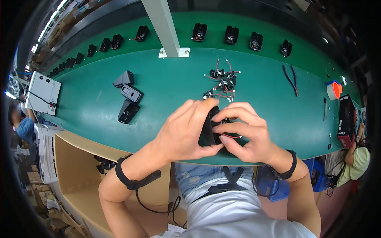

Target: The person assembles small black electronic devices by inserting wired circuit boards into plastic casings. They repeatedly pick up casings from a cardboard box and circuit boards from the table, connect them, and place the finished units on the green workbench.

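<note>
Close to the front edge of the bench, my left hand (180, 129) is wrapped round a black plastic housing (206, 133), its open side turned to the right. The fingers of my right hand (252, 133) reach into that open side and grip a small black wired part, mostly hidden by the fingertips. A red wire (233, 137) with a white plug sticks out below them. Just beyond my hands lies a loose heap of small black parts (227, 81) with red and black wires and white plugs. Left of it rest several black and grey housings (132, 93).
Black assembled units (231, 35) line the green strip behind the bench (170, 79). A grey post (164, 29) rises at mid-bench. To the right lie pliers (291, 80), an orange-and-white tape roll (334, 90) and a box (346, 121). An open carton (75, 158) stands lower left. Another person (355, 162) sits far right.
</note>
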`<state>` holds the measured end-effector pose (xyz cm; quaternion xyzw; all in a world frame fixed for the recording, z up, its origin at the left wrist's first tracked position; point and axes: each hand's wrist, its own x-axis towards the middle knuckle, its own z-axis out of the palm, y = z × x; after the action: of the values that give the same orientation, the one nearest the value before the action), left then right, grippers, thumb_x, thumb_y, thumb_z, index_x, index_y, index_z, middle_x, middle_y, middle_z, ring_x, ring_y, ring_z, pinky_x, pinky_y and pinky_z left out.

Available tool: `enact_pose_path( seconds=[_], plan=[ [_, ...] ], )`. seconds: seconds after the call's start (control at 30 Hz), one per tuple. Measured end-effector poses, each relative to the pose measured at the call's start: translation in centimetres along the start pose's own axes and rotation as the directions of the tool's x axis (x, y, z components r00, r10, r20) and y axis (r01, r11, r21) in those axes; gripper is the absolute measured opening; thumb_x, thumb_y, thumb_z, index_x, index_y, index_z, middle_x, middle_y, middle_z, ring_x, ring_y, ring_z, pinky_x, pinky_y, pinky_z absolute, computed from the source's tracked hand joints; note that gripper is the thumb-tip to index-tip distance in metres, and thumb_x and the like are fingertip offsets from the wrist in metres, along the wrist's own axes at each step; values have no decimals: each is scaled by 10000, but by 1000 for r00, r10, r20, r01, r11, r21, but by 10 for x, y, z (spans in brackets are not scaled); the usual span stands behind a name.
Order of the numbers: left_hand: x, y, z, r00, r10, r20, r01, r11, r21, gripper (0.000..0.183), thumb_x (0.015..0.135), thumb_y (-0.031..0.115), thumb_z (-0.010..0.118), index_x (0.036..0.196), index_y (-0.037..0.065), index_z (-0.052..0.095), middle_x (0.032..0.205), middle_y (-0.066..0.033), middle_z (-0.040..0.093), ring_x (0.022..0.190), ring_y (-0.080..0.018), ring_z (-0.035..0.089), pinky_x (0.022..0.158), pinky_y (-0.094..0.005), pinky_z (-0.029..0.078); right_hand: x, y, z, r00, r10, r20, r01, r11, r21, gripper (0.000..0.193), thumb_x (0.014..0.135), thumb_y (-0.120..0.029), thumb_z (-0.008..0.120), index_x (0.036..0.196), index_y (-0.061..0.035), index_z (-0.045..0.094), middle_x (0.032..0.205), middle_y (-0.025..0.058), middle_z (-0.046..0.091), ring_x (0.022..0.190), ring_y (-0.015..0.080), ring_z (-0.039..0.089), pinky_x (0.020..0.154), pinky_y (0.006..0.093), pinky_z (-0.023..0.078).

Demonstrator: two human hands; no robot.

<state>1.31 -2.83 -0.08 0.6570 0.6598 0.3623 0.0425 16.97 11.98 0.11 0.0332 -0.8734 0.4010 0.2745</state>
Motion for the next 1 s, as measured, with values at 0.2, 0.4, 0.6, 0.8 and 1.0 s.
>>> enact_pose_path(
  seconds=[0.2,0.4,0.6,0.8,1.0],
  plan=[
    [0,2,-10,998,59,6,-60,992,111,948,595,367,858,1375,-41,504,975,-110,625,747,-255,573,683,-354,498,-3,4,-4,978,130,162,-186,896,403,281,771,-78,776,1044,-18,748,1443,214,455,1278,362,501,1015,463,455],
    [2,4,-5,978,168,-126,-134,961,240,997,584,701,813,1238,-29,631,664,-32,544,548,-166,522,481,-304,441,-13,10,6,912,251,324,-403,403,822,220,821,-15,760,1022,70,732,1504,248,397,1359,341,453,1109,463,379],
    [0,12,-3,993,89,-83,-46,904,426,938,620,810,722,1118,18,670,550,-17,512,451,-160,533,414,-297,443,-16,14,9,806,301,510,-529,-19,848,255,935,-155,693,979,94,731,1496,258,406,1279,288,506,1062,407,425],
    [2,15,1,995,20,-99,22,913,407,940,672,805,680,1171,10,634,582,-48,533,470,-205,549,429,-329,464,-14,16,2,766,361,533,-574,10,819,255,945,-162,680,970,86,734,1489,255,419,1247,285,535,1062,403,424],
    [10,38,-24,993,-10,-117,32,982,187,472,796,271,773,1159,8,627,913,-147,626,833,-314,619,742,-392,513,16,28,-55,952,304,-32,-248,830,500,244,857,-177,769,1000,21,759,1476,225,477,1296,349,530,1089,440,409]
  ],
)
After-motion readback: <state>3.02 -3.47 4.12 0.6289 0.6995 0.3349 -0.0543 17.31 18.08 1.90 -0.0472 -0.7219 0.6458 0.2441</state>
